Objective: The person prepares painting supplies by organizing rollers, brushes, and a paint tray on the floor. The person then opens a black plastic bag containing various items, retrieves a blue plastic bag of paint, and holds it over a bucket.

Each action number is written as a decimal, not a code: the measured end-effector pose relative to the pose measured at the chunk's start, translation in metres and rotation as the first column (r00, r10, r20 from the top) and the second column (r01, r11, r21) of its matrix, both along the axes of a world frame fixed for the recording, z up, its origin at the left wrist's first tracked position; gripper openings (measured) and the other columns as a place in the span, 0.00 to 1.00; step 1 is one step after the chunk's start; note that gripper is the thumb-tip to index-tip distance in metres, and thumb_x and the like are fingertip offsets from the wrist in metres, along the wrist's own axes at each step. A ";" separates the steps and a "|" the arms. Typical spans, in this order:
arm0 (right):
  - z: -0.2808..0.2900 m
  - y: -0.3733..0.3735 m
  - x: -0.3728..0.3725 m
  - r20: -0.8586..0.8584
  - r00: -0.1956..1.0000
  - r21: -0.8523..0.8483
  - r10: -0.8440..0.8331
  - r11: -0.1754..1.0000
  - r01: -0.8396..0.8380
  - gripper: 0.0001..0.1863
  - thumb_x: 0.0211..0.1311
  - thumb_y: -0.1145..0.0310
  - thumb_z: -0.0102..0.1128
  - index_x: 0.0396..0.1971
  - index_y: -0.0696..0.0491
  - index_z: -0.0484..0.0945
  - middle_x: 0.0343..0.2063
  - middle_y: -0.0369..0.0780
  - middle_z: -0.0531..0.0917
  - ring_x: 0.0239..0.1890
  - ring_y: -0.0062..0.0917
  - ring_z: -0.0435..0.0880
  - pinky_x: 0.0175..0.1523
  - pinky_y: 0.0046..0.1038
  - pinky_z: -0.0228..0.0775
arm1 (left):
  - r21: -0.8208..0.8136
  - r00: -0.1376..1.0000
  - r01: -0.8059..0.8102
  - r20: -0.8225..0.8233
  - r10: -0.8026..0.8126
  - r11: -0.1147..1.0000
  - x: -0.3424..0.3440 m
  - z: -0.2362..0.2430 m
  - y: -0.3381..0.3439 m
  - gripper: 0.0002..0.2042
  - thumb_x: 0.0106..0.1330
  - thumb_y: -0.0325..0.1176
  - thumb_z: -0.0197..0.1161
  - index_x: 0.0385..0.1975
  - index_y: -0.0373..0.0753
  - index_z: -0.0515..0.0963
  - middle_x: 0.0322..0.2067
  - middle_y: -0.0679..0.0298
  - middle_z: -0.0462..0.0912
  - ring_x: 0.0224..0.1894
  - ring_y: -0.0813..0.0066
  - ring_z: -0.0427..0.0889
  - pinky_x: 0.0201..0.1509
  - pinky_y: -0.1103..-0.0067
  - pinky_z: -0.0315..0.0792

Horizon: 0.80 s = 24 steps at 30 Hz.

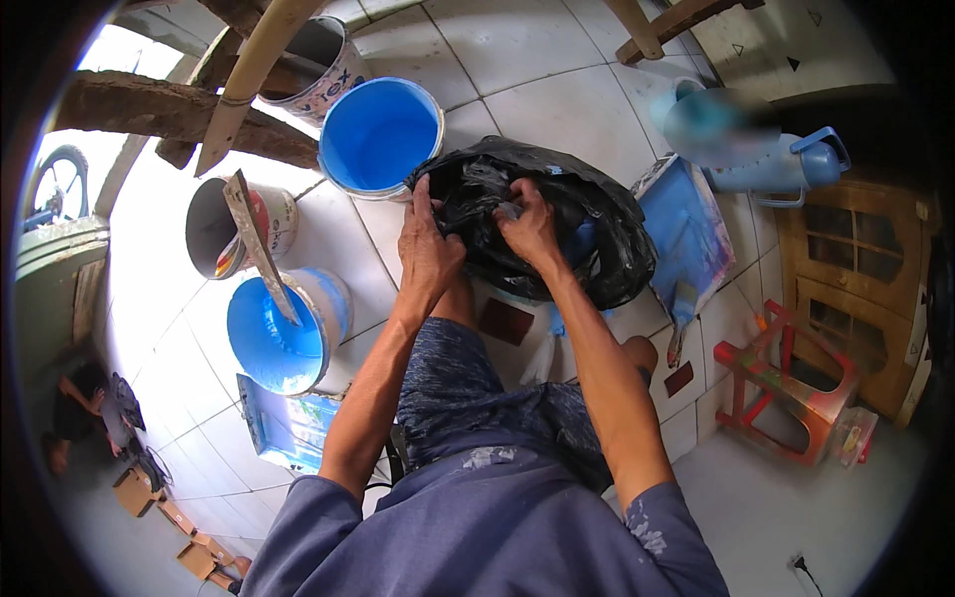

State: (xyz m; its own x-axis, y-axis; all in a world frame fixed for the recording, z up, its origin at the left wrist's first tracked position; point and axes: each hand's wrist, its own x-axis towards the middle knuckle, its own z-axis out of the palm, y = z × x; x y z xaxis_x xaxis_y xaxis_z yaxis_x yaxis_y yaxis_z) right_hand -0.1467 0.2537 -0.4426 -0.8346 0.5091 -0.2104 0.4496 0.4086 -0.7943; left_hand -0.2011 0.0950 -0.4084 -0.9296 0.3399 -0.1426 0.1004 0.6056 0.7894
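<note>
A black plastic bag (587,229) lies bunched up on the floor in front of me, its mouth spread toward my hands. My left hand (428,244) grips the bag's left rim between thumb and fingers. Inside the mouth, my right hand (529,224) has its fingers bent in a pinch on a fold of the bag. Something bluish shows within the folds, too covered to name. Just beyond my left hand stands a blue-lined bucket (383,134), upright. Right of the bag rests a blue-stained paint tray (686,234) with a paintbrush (683,303) on it.
At left, a tipped bucket with blue paint (274,333) has a wooden stick (257,244) across it, beside another bucket (224,229). A second tray (284,423) lies nearer. Wooden beams (179,114) cross the upper left. A red stool (786,383) stands right, below a blue jug (796,164).
</note>
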 end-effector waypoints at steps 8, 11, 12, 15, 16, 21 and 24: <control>0.010 0.032 -0.054 0.281 0.901 -0.106 0.329 0.944 -0.312 0.46 0.34 0.47 0.71 0.55 0.57 0.68 0.49 0.55 0.76 0.53 0.48 0.74 0.56 0.37 0.67 | -0.006 0.999 0.011 0.035 -0.011 1.000 -0.001 -0.003 -0.005 0.40 0.41 0.20 0.57 0.63 0.38 0.56 0.40 0.52 0.73 0.40 0.56 0.76 0.44 0.69 0.72; 0.027 0.037 -0.067 0.435 0.849 -0.211 0.300 0.950 -0.228 0.29 0.39 0.50 0.74 0.36 0.57 0.78 0.32 0.48 0.82 0.30 0.38 0.81 0.38 0.34 0.71 | 0.004 0.998 0.009 0.063 -0.010 1.000 -0.004 0.000 -0.006 0.40 0.41 0.21 0.57 0.63 0.37 0.56 0.39 0.53 0.74 0.39 0.56 0.77 0.43 0.69 0.72; 0.017 0.036 -0.066 0.381 0.865 -0.118 0.326 0.945 -0.305 0.29 0.37 0.51 0.74 0.35 0.57 0.78 0.32 0.48 0.82 0.32 0.39 0.82 0.39 0.34 0.71 | 0.019 0.998 0.009 0.068 -0.010 1.000 -0.005 0.001 -0.004 0.40 0.42 0.21 0.57 0.63 0.37 0.56 0.39 0.53 0.74 0.39 0.56 0.77 0.43 0.69 0.72; -0.005 0.023 -0.064 0.289 0.894 0.126 0.343 0.912 -0.390 0.28 0.33 0.53 0.74 0.33 0.57 0.80 0.32 0.49 0.83 0.35 0.43 0.82 0.40 0.35 0.72 | 0.046 0.997 0.002 0.077 -0.005 0.999 -0.007 0.000 -0.003 0.39 0.42 0.21 0.57 0.63 0.37 0.56 0.38 0.52 0.75 0.38 0.56 0.77 0.43 0.69 0.72; -0.010 0.014 -0.061 0.301 0.910 0.174 0.286 0.921 -0.348 0.27 0.32 0.53 0.74 0.32 0.57 0.80 0.32 0.49 0.83 0.36 0.44 0.82 0.41 0.36 0.72 | 0.048 0.997 0.000 0.074 -0.003 0.999 -0.007 -0.002 -0.002 0.39 0.42 0.21 0.57 0.63 0.37 0.56 0.38 0.52 0.75 0.38 0.56 0.77 0.43 0.69 0.72; 0.005 0.011 -0.059 0.321 0.881 0.092 0.348 0.914 -0.395 0.26 0.33 0.56 0.69 0.32 0.60 0.79 0.36 0.52 0.81 0.40 0.44 0.81 0.44 0.37 0.73 | 0.001 0.999 -0.010 0.036 0.010 1.000 -0.007 0.004 -0.005 0.39 0.44 0.22 0.59 0.63 0.36 0.56 0.40 0.50 0.75 0.41 0.55 0.78 0.44 0.68 0.72; 0.009 0.012 -0.033 0.197 0.889 0.169 0.413 0.879 -0.446 0.21 0.36 0.62 0.68 0.32 0.58 0.80 0.33 0.52 0.81 0.40 0.43 0.81 0.43 0.37 0.73 | 0.009 1.000 -0.002 0.005 0.002 1.000 -0.006 0.004 -0.005 0.38 0.45 0.22 0.59 0.63 0.37 0.56 0.41 0.48 0.74 0.42 0.53 0.77 0.45 0.66 0.72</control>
State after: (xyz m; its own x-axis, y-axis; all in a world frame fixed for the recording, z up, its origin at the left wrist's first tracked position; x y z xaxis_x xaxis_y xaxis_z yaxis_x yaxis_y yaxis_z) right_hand -0.1794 0.2654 -0.4341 -0.9473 0.1525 -0.2818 0.2995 0.7339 -0.6097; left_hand -0.2075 0.0896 -0.4042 -0.9297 0.3392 -0.1436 0.0954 0.5983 0.7956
